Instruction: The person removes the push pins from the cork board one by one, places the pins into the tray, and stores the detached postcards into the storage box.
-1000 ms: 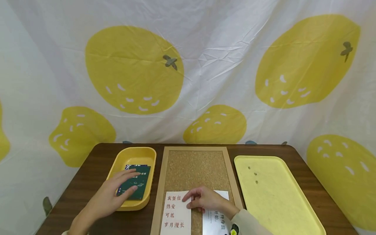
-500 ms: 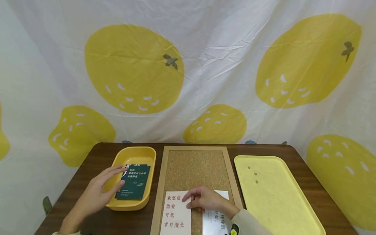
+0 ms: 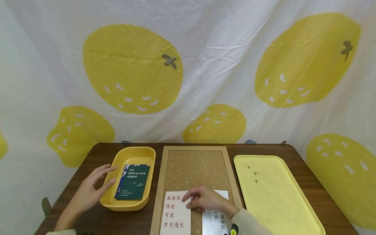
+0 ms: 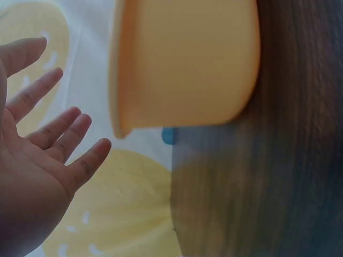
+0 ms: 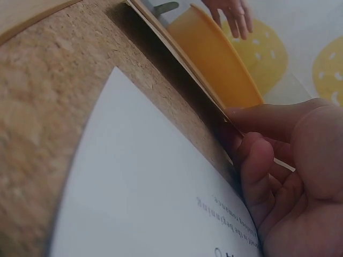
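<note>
My left hand [image 3: 88, 189] hovers at the left rim of a yellow plastic bin [image 4: 187, 64], fingers spread and holding nothing. Inside the bin [image 3: 132, 150] lies a stack of cards with a dark green card [image 3: 135, 186] on top. My right hand [image 3: 205, 199] pinches the right edge of a white card with red characters [image 3: 175, 217], near its top corner. That edge stands off the cork board [image 5: 48, 107] over a dark shadow in the right wrist view. A white card with dark print [image 5: 139, 166] lies beside it, partly under my right hand and forearm.
The wood-framed cork board [image 3: 196, 166] is in the middle of the brown table [image 3: 77, 182]. To its right is a pale yellow tray [image 3: 279, 195] with a few small metal pieces [image 3: 255, 173]. A lemon-print cloth [image 3: 196, 65] hangs behind the table.
My left hand has drawn back leftward from over the green card to the bin's left rim, uncovering the cards. The right hand has stayed in place on the white card.
</note>
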`<state>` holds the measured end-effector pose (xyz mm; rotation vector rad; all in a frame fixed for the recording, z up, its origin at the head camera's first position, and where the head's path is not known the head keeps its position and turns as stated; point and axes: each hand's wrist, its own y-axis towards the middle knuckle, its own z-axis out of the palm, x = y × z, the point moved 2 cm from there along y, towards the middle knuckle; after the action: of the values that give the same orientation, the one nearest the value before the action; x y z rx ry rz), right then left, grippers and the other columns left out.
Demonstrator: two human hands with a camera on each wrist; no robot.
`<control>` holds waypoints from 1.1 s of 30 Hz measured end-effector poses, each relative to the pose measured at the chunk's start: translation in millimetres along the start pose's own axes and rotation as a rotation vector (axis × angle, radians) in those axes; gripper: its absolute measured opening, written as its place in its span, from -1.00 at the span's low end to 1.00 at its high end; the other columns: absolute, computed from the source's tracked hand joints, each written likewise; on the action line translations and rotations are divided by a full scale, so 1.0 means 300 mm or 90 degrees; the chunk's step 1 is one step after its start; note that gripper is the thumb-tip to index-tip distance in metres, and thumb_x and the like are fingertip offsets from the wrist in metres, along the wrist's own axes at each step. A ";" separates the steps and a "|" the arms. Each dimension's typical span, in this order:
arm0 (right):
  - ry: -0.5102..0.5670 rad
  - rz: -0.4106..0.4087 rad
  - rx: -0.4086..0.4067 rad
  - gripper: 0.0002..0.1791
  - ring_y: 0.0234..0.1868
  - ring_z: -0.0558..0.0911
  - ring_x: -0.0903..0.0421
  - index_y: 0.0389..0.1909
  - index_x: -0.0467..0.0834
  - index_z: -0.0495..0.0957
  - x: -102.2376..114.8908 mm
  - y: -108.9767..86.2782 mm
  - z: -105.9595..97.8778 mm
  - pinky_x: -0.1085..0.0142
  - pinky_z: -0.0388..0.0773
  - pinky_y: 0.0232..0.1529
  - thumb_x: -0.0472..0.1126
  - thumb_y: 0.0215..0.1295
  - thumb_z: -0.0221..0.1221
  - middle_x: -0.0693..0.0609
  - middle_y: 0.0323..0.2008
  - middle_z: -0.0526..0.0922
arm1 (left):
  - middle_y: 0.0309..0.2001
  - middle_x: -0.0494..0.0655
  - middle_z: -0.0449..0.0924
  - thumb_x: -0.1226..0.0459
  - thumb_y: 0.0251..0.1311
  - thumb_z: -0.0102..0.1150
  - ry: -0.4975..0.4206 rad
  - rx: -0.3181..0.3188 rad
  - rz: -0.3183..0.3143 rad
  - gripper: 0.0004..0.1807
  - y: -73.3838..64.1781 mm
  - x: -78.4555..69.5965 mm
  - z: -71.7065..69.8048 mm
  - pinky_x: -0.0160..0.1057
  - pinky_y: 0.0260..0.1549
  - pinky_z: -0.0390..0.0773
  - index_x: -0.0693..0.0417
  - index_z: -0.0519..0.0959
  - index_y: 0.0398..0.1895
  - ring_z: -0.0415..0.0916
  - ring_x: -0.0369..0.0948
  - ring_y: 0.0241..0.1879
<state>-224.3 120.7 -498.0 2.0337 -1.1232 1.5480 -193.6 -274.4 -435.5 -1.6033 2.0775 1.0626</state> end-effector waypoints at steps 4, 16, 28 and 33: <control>-0.002 -0.002 -0.001 -0.82 -0.73 0.38 0.25 -0.16 -0.07 0.73 0.000 0.000 0.001 0.46 0.35 -0.73 -0.26 0.21 0.35 0.06 -0.70 0.48 | 0.33 0.17 0.37 0.24 0.31 0.26 -0.017 0.007 -0.004 -0.57 -0.007 0.037 0.003 -0.66 0.03 0.27 0.06 0.53 0.23 0.32 0.07 0.27; -0.004 0.002 -0.003 -0.83 -0.73 0.38 0.25 -0.16 -0.06 0.72 -0.006 0.000 0.001 0.45 0.35 -0.73 -0.26 0.21 0.34 0.07 -0.70 0.49 | 0.39 0.31 0.24 0.21 0.36 0.19 -0.061 0.066 -0.053 -0.48 -0.001 0.095 0.022 0.32 0.12 0.38 0.19 0.41 0.33 0.19 0.23 0.35; 0.008 0.001 0.002 -0.82 -0.71 0.40 0.25 -0.16 -0.07 0.72 -0.004 0.001 0.000 0.46 0.37 -0.72 -0.27 0.21 0.34 0.07 -0.68 0.50 | 0.41 0.29 0.20 0.06 0.36 0.17 -0.066 0.119 -0.149 -0.36 0.006 0.126 0.031 0.37 0.17 0.32 0.12 0.30 0.42 0.24 0.23 0.30; 0.011 -0.002 0.006 -0.82 -0.72 0.40 0.25 -0.16 -0.08 0.72 -0.003 0.004 -0.002 0.46 0.37 -0.72 -0.27 0.20 0.35 0.07 -0.67 0.51 | 0.39 0.26 0.25 0.02 0.36 0.17 -0.066 0.150 -0.190 -0.31 0.005 0.144 0.033 0.30 0.15 0.42 0.06 0.25 0.47 0.25 0.20 0.30</control>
<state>-225.8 120.8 -498.8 2.0231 -1.1074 1.5689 -210.9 -297.3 -469.3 -1.6358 1.7524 0.7527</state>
